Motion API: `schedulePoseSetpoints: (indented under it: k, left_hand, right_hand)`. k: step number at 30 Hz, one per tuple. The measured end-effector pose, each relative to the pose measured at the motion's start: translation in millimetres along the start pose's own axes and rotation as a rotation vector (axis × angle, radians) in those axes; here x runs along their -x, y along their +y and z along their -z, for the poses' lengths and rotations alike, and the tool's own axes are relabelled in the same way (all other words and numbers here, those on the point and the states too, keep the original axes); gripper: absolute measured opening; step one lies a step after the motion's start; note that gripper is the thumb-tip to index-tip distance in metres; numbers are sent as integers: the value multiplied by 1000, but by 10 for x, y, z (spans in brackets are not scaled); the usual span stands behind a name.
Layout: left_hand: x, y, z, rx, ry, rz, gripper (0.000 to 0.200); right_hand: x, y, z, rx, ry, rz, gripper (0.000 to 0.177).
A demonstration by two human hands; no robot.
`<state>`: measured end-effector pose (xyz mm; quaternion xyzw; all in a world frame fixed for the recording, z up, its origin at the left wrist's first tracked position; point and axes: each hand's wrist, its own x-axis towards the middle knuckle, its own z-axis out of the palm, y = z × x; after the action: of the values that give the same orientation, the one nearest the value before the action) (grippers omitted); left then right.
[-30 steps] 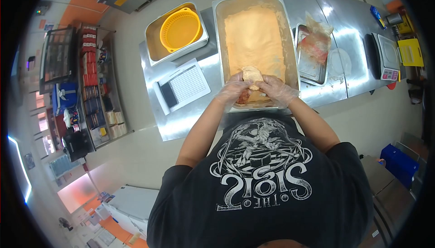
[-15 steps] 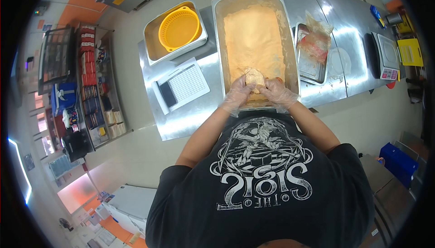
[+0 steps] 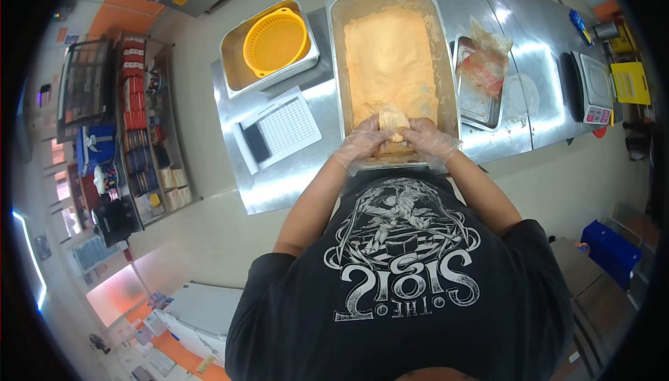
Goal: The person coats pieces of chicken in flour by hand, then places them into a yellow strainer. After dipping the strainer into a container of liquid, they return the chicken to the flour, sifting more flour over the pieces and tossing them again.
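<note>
Beige piece (image 3: 394, 119) now looks narrower between fingers (image 3: 370, 130).

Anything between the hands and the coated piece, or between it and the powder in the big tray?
Only clear gloves: the left hand and right hand both hold the coated piece. Nothing visible stands between it and the powder ahead in the big tray.

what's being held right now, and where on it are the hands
A coated piece of food, held at its lower sides between left hand and right hand.
</note>
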<state>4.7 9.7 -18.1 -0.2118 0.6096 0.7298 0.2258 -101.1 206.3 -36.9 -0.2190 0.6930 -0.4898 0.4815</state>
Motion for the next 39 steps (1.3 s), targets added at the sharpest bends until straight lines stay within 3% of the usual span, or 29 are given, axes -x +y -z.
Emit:
schedulePoseSetpoints:
  k: [3,6,11,17,20,23,24,30,33,36,39]
  left_hand:
    - [-64,-159,-5,-7,24,-59,26]
    - [5,-136,-82,39,59,-95,22]
    - [65,-65,-196,159,119,-127,16]
    - [-80,-291,-65,240,71,-86,27]
    - [20,-40,-158,643,63,-70,25]
    - [53,9,-69,699,-57,35,23]
    - [13,-34,-38,664,-78,5,25]
    - [-164,-245,1,470,-44,-86,35]
    - [-117,-162,-79,326,60,-97,38]
    - [-115,-176,-87,247,78,-114,41]
    - [8,-23,-155,150,114,-126,43]
  right_hand:
    - [84,-212,4,231,14,102,38]
    - [116,-376,50,352,-26,44,38]
    - [105,-397,44,324,-27,42,37]
    - [186,-544,-21,300,-7,95,35]
    - [116,-376,-50,220,-9,116,36]
    - [91,-361,-51,140,-36,-50,36]
    - [91,-384,-41,117,-47,-134,36]
    - [95,-333,-141,60,97,59,34]
    - [145,-468,-98,195,61,-87,36]
    - [159,-408,-152,130,115,83,37]
    - [140,-365,-129,268,82,88,38]
